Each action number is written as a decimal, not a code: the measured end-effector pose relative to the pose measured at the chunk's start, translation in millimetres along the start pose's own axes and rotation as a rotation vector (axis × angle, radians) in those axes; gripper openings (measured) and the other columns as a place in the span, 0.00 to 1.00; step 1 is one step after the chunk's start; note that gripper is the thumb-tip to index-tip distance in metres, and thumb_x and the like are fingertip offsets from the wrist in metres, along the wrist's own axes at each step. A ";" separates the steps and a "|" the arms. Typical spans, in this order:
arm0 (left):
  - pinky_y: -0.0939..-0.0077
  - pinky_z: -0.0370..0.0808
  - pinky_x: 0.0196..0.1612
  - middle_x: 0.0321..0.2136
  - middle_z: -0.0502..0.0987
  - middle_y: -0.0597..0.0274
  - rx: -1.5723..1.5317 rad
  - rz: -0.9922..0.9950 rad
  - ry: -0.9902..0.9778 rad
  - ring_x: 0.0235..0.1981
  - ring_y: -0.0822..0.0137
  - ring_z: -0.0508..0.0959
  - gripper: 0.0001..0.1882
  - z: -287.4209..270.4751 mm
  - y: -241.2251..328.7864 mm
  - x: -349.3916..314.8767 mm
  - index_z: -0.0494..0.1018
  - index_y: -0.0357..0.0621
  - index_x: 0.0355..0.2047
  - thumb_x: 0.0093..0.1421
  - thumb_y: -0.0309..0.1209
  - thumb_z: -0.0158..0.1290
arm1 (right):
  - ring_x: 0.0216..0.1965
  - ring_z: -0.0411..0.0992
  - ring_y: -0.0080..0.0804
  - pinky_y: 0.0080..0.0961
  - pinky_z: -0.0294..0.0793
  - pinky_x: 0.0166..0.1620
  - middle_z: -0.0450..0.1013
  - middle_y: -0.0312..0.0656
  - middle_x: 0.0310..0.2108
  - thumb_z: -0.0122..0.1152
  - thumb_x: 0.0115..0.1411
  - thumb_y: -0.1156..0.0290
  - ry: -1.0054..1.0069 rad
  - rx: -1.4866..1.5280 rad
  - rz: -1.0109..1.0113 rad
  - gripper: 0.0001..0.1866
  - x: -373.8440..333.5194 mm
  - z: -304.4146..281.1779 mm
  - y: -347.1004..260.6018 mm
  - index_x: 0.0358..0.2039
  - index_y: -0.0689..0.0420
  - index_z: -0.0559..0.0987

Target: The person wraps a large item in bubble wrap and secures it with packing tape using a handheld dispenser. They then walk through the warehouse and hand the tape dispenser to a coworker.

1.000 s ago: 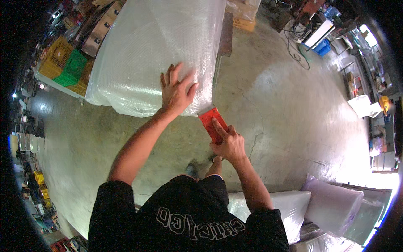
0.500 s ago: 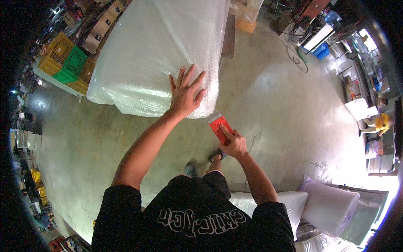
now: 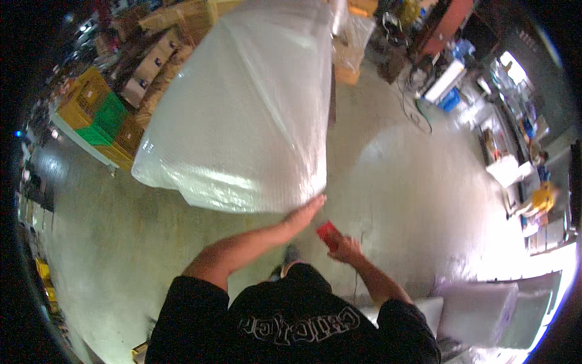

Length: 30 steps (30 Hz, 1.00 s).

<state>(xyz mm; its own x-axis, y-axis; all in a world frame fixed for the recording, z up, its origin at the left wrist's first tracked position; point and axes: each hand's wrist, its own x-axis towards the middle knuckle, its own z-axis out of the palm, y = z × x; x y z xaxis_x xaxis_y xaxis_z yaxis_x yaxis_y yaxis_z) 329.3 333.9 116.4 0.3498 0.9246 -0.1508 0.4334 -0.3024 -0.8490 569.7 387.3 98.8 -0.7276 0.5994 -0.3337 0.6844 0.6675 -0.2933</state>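
Note:
A large flat-topped item wrapped in bubble wrap [image 3: 242, 121] fills the upper middle. My left hand [image 3: 308, 211] lies against its near right corner, edge-on, with fingers stretched out and nothing visible in it. Lower and to the right, my right hand [image 3: 347, 249] is closed around a red hand-held tool [image 3: 327, 235], blocky in shape and blurred now. Half a second ago this tool showed a pale straight front edge; its exact kind is unclear. It is held just apart from the wrapped item.
Yellow and green plastic crates [image 3: 100, 115] stand at the left. Rolls of bubble wrap [image 3: 479, 309] sit at the lower right. Cables [image 3: 415, 109] and a blue bin [image 3: 449, 99] are at the upper right. A person in yellow [image 3: 541, 200] works at the far right.
My left hand has slid off the top of the wrap to its near right corner. My right hand with the red tool sits slightly lower in view. The view has shifted.

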 end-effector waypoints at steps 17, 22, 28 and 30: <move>0.48 0.64 0.65 0.59 0.75 0.49 -1.132 0.289 -0.273 0.58 0.51 0.73 0.39 75.0 94.0 15.5 0.72 0.38 0.61 0.65 0.61 0.49 | 0.42 0.80 0.54 0.43 0.80 0.44 0.81 0.52 0.36 0.70 0.46 0.57 0.090 0.349 0.445 0.36 -72.3 -12.6 -78.9 0.57 0.56 0.78; 0.59 0.73 0.54 0.49 0.80 0.56 -2.487 -0.040 -0.864 0.49 0.57 0.78 0.39 58.8 33.2 -78.7 0.79 0.41 0.51 0.65 0.66 0.47 | 0.43 0.79 0.58 0.43 0.80 0.47 0.80 0.57 0.42 0.74 0.47 0.62 0.625 0.540 0.340 0.38 -100.9 55.0 -172.4 0.60 0.57 0.75; 0.70 0.76 0.45 0.40 0.83 0.63 -2.794 -0.066 -0.795 0.39 0.71 0.79 0.27 108.7 -13.1 -206.5 0.81 0.39 0.48 0.67 0.52 0.54 | 0.37 0.79 0.55 0.43 0.80 0.43 0.77 0.54 0.39 0.74 0.38 0.67 0.579 0.586 0.120 0.45 -70.5 96.6 -295.6 0.63 0.50 0.74; 0.71 0.76 0.41 0.37 0.83 0.64 -2.804 -0.055 -0.674 0.37 0.71 0.79 0.20 142.5 -5.4 -252.9 0.82 0.41 0.46 0.69 0.45 0.55 | 0.37 0.80 0.51 0.42 0.82 0.40 0.77 0.50 0.43 0.77 0.40 0.65 0.543 0.555 0.072 0.45 -59.8 113.4 -332.8 0.64 0.43 0.74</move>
<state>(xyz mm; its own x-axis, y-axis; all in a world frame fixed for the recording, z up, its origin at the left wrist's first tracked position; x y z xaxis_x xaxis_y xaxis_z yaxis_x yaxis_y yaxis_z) 120.1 134.7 86.9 0.4237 0.7131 -0.5585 -0.0162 0.6225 0.7825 390.8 79.2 114.8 -0.5031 0.8610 0.0745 0.5503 0.3856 -0.7406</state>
